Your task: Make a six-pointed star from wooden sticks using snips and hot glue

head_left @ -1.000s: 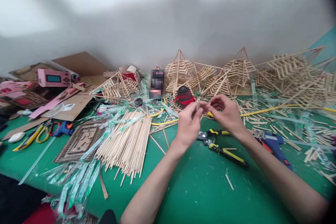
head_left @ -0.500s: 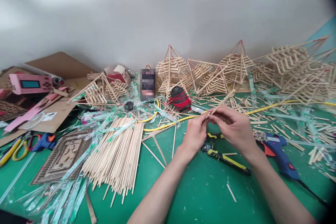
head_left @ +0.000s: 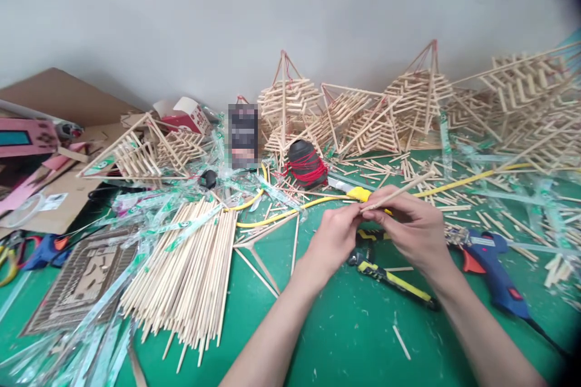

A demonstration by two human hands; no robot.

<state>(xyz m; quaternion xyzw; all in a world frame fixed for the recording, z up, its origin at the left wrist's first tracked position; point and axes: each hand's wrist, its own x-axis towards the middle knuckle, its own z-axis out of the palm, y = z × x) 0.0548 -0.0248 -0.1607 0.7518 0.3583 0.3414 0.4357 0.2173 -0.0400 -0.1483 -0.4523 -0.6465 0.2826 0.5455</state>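
My left hand [head_left: 333, 236] and my right hand [head_left: 411, 227] meet above the table, both closed on a thin wooden stick [head_left: 399, 191]. The stick slants up to the right, its near end pinched in my left fingertips and its far part passing through my right fingers. Below the hands lie pliers with black and yellow handles [head_left: 394, 281], partly hidden by them. Left of my left hand, a frame of joined sticks [head_left: 259, 266] rests on the green table [head_left: 354, 344]. A blue glue gun [head_left: 492, 272] lies beside my right wrist.
A bundle of wooden sticks [head_left: 181, 278] lies at left, near a corrugated cardboard piece [head_left: 86, 278]. Behind stand stick pyramids [head_left: 288, 97] and a black spool wound with red thread [head_left: 306, 163]. A yellow cable [head_left: 454, 187] crosses the table among stick offcuts and plastic wrap.
The stick now lies at a flatter slant in my fingers. My view has shifted slightly, and both hands stay together on the stick.
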